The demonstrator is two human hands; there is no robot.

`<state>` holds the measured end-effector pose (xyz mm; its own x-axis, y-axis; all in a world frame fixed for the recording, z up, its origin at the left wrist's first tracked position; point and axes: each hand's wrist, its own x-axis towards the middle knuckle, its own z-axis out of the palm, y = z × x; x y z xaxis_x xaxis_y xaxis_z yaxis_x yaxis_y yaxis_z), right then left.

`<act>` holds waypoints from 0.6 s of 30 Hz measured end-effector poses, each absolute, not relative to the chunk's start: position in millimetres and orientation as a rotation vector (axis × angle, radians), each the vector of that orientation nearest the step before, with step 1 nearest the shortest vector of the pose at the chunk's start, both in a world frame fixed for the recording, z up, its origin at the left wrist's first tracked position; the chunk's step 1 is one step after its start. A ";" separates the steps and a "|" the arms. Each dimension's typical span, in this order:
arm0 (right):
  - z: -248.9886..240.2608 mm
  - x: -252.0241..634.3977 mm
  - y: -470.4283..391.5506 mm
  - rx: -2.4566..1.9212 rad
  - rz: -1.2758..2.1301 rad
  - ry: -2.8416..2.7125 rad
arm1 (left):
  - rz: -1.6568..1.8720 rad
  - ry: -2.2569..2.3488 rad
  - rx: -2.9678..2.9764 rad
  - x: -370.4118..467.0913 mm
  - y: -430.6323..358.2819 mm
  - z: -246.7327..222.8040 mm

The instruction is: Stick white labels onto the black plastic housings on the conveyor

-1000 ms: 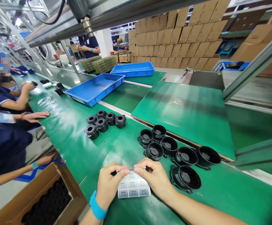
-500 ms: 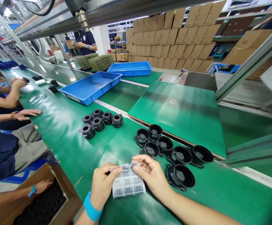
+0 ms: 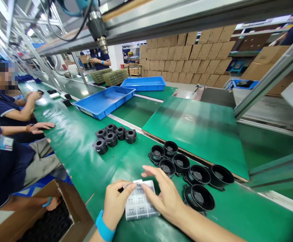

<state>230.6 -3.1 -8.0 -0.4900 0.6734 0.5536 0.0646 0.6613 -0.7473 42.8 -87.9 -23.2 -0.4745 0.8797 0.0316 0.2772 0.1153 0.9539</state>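
Observation:
A sheet of printed labels (image 3: pixel 141 210), white backing with rows of small grey labels, lies in front of me over the green bench. My left hand (image 3: pixel 117 201), with a blue wristband, pinches the sheet's top left edge between thumb and fingers. A pale label end stands up at that edge beside the thumb tip. My right hand (image 3: pixel 165 193) is over the sheet's right side, its thumb against the top and its fingers stretched apart. Just beyond it stand several black round housings (image 3: pixel 199 196), open side up, with fan-like centres.
Several black ring-topped parts (image 3: pixel 111 138) stand in a group farther left. Behind them are blue trays (image 3: pixel 103 104) and a raised green board (image 3: pixel 194 127). Co-workers sit at left; one reaches into a cardboard box (image 3: pixel 78 208). A power driver (image 3: pixel 98 30) hangs overhead.
My right fingers have lifted off the sheet's top right corner and spread, while the thumb stays near the top. My left hand keeps its pinch. The camera view has tilted up slightly.

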 end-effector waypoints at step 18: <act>-2.2 208.3 -7.3 -0.461 0.602 -2.077 | 1.402 1.805 1.114 45.7 -87.9 -28.3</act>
<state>208.3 -7.3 -2.2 -0.5281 0.5309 0.6628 0.0942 0.8123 -0.5756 45.7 -87.9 -28.3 -0.4756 0.8787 0.0407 0.2569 0.0944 0.9618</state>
